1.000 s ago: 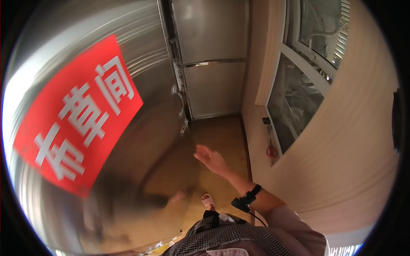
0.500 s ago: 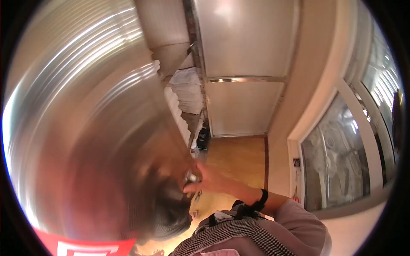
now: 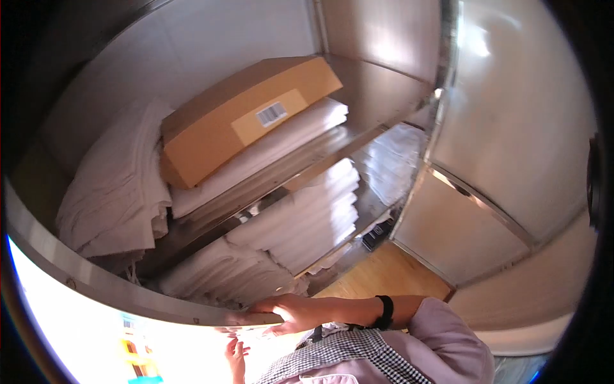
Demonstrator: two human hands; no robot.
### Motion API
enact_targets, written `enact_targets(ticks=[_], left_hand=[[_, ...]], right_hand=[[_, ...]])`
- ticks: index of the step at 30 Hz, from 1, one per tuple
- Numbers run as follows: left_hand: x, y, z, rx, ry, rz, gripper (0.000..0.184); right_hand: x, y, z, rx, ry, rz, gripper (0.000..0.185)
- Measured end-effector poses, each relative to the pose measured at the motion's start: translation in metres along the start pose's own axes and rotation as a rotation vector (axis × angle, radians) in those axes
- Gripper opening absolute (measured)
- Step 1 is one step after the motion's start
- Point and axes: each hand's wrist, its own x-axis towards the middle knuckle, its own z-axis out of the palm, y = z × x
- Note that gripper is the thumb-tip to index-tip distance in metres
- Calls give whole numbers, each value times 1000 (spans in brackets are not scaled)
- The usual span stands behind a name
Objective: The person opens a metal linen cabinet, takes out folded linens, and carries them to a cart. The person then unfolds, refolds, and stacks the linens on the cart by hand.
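My right hand (image 3: 291, 312), with a black band on its wrist, grips the edge of a metal cabinet door (image 3: 153, 301), its fingers over the rim. Beyond it is the open cabinet. On the upper shelf (image 3: 211, 221) a brown cardboard box (image 3: 211, 131) with a barcode label lies tilted on folded white cloths (image 3: 275, 150). A heap of white cloth (image 3: 115, 185) droops beside the box. Further stacks of folded white cloth (image 3: 307, 211) fill the shelf below. My left hand (image 3: 236, 354) is low in the view, by the door, fingers apart and holding nothing visible.
Closed metal panels (image 3: 511, 121) stand to the right. A small black object (image 3: 377, 235) is near the cabinet's bottom, by the yellowish wooden floor (image 3: 371, 275). Bright glare covers the lower left, where an orange and blue thing (image 3: 137, 358) shows faintly.
The cabinet door, blurred and across the left of the view before, has swung open. The shelves, box and cloths now show. My right hand has stayed on the door; my left hand has come into view.
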Motion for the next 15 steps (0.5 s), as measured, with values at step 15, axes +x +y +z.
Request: enact_targets(ticks=[15], left_hand=[[-205, 87, 64, -358, 1239, 387, 58]], right_hand=[[41, -15, -5, 191, -967, -178, 66]])
